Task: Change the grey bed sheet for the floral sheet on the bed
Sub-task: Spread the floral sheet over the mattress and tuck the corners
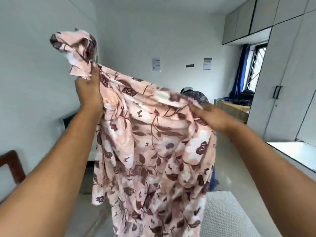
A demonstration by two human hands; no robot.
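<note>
right hand [211, 116] blurred, grip unclear

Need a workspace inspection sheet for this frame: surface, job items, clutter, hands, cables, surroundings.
Surface: bed, pale grey textured cover, bottom right.
Job's things: floral sheet, held up, hanging bunched in front of the bed.
Clutter: dark bags on a wooden desk.
Hands: left hand grips a gathered bunch high; right hand, blurred, seems to hold the top edge.
Cables: nothing seen.
Surroundings: wardrobe, window, wooden chair.
</note>
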